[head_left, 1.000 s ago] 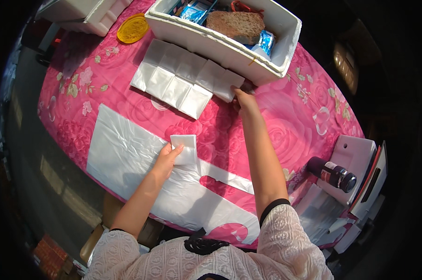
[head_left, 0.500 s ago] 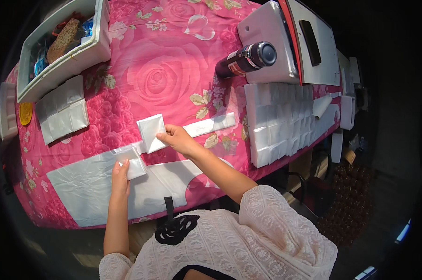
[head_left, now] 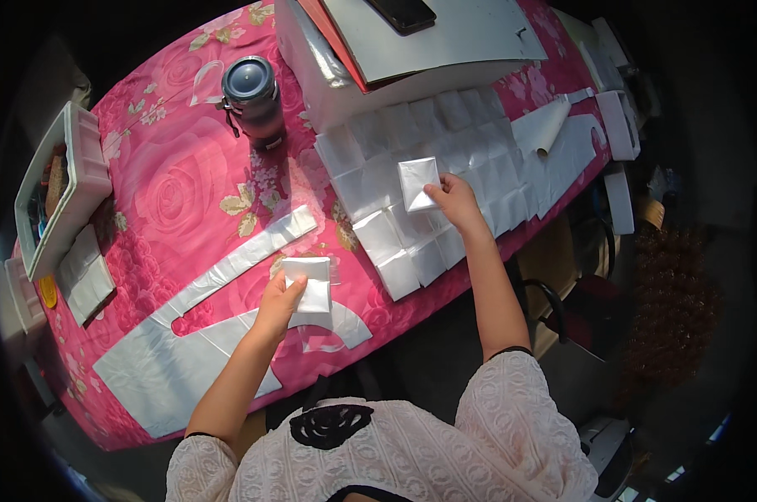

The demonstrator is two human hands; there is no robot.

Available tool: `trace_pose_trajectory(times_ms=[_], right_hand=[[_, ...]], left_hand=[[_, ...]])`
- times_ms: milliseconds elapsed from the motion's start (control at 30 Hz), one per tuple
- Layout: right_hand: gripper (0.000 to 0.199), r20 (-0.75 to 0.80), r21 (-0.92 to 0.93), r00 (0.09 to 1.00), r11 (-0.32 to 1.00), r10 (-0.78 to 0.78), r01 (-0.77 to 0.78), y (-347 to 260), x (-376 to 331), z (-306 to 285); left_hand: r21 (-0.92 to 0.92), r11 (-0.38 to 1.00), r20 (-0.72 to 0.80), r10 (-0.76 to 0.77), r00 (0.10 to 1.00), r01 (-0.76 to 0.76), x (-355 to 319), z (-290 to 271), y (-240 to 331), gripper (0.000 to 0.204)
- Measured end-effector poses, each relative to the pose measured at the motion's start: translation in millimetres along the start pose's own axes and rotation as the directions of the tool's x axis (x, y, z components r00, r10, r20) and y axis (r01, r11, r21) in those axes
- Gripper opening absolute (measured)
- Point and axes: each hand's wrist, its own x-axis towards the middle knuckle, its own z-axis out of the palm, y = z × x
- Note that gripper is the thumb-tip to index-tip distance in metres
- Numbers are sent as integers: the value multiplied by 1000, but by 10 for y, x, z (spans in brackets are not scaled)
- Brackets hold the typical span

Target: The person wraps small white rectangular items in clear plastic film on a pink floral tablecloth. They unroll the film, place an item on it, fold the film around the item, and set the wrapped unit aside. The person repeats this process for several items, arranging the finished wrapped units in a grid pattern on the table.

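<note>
My left hand (head_left: pixel 274 308) pinches a small square folded white plastic packet (head_left: pixel 313 286) between thumb and fingers. Whether it is one packet or two stacked, I cannot tell. In my right hand (head_left: pixel 457 202) is a similar folded plastic packet (head_left: pixel 416 182), held over rows of flat white folded packets (head_left: pixel 382 236) on the right part of the table. Beneath and left of my left hand, a thin white plastic sheet (head_left: pixel 173 368) lies spread out, with a long strap-like strip (head_left: pixel 253 251) and a cut-out curve.
A pink rose-print cloth (head_left: pixel 173 197) covers the table. A dark flask (head_left: pixel 257 105) stands near a white foam box (head_left: pixel 328 100), topped by a board (head_left: pixel 470 33) and phone (head_left: pixel 402 12). At left are an open foam box (head_left: pixel 89 159), more folded packets (head_left: pixel 84 276) and a yellow disc (head_left: pixel 48 291).
The view has turned right. My right hand has carried its packet from beside the left hand to over the rows. My left hand, still gripping its packet, has also moved right.
</note>
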Motion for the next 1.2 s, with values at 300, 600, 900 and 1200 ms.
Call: trace_pose_trajectory(times_ms=[300, 600, 900, 1200], right_hand=[[26, -12, -418, 988, 898, -157, 138, -6, 407, -100], [49, -13, -818, 828, 482, -561, 314, 44, 140, 169], [52, -48, -793, 824, 524, -564, 312, 108, 100, 282], [50, -66, -670, 777, 605, -625, 430, 103, -87, 281]], left_hand=[[-9, 999, -35, -34, 999, 33, 316, 483, -239, 24], [48, 996, -139, 81, 987, -75, 662, 802, -133, 21], [149, 969, -328, 237, 914, -198, 1447, 1327, -3, 26], [388, 902, -400, 349, 847, -189, 1849, 1632, -115, 33]])
